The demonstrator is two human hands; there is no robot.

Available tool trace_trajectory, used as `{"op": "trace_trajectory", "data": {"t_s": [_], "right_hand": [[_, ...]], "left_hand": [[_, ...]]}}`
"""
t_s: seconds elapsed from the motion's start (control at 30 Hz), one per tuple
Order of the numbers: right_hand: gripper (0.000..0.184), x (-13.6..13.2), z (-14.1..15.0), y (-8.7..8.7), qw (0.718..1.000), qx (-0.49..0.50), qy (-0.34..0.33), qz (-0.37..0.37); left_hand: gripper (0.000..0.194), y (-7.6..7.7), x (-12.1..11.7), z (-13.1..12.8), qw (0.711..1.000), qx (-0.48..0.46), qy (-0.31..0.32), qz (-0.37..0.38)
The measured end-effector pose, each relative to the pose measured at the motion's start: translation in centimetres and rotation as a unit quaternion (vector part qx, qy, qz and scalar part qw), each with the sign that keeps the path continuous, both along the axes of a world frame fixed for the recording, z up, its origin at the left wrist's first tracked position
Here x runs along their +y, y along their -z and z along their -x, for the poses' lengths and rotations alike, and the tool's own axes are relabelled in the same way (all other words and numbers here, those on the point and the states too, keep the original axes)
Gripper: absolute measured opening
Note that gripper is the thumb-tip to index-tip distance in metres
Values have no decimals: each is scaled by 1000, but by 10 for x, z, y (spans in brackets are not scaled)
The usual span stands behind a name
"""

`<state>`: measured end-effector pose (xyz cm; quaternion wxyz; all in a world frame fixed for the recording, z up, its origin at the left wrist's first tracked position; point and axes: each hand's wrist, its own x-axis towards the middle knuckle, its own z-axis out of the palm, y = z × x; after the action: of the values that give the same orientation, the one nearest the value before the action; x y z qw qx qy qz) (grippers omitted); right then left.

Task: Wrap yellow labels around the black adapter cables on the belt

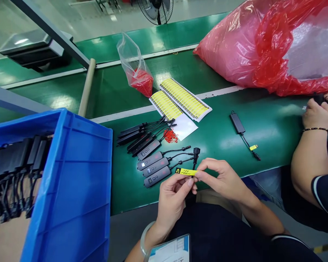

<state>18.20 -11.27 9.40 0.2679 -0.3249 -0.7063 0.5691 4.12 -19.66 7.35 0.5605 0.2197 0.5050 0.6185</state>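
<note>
Near the bench's front edge, my left hand pinches a black cable with a connector at its upper end. A yellow label marked 12V lies across that cable, its right end between the thumb and finger of my right hand. Just beyond my left hand, grey controllers with short cables lie in a row. Behind them rest more black controllers and a small pile of red rings. Whatever hangs below the cable is hidden by my hands.
Sheets of yellow labels lie beyond the rings, beside a clear bag of red pieces. A blue crate of black devices stands left. One labelled controller lies right, near a co-worker's hand. A big red bag sits behind.
</note>
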Motion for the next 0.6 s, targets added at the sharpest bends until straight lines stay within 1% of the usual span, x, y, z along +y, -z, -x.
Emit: {"op": "trace_trajectory", "data": {"t_s": [0.07,0.23,0.43,0.53,0.57,0.6], "right_hand": [[23,0,0,0,1000,-3,2,-3],[22,0,0,-1,1000,-6,3,-7],[23,2,1,0,1000,-11,-3,-9],[12,1,1,2,999,-41,7,-32],[16,0,0,2,997,-50,23,-51],[27,-1,0,3,995,-56,47,-72]], "left_hand": [[14,0,0,0,1000,4,-1,0],[10,4,-3,0,1000,10,9,-12],[9,6,-8,6,995,86,43,-10],[8,4,-10,10,991,118,60,-27],[8,4,-10,12,989,125,65,-32],[9,4,-10,13,988,131,68,-37]]}}
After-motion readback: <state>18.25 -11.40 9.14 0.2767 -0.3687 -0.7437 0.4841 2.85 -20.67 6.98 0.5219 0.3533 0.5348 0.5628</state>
